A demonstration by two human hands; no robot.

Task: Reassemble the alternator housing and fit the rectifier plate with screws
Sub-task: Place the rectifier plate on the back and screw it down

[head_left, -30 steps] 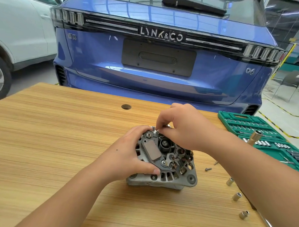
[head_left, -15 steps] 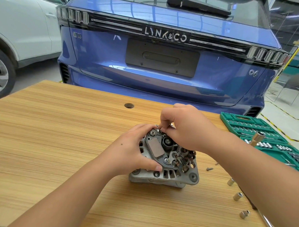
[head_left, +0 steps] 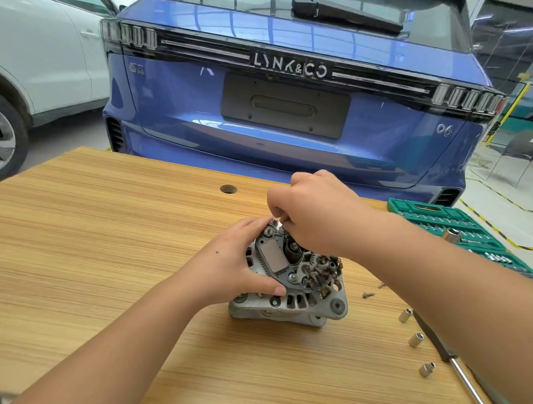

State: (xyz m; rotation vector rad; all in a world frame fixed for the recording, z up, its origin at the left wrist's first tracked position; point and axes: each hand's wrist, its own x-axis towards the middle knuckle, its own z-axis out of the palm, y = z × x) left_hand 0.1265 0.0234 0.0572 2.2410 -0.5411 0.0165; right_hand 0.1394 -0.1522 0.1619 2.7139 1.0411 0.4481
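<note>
A grey metal alternator (head_left: 303, 304) stands on the wooden table (head_left: 104, 240), its rear face with the rectifier plate (head_left: 320, 274) and a grey regulator block (head_left: 273, 257) turned up towards me. My left hand (head_left: 235, 261) grips the housing's left side, thumb pressed on the front edge. My right hand (head_left: 316, 213) is curled over the top rear of the alternator, fingertips pinching a small fastener (head_left: 276, 223) there. Most of that fastener is hidden by the fingers.
A loose screw (head_left: 368, 295) lies right of the alternator. Three small sockets (head_left: 415, 339) and a screwdriver (head_left: 453, 362) lie near my right forearm. A green socket-set case (head_left: 435, 218) sits open at the right edge. A blue car (head_left: 281, 111) stands behind the table.
Both hands stay on the alternator. The right hand's fingers have shifted slightly at the top fastener; the view has moved a little.
</note>
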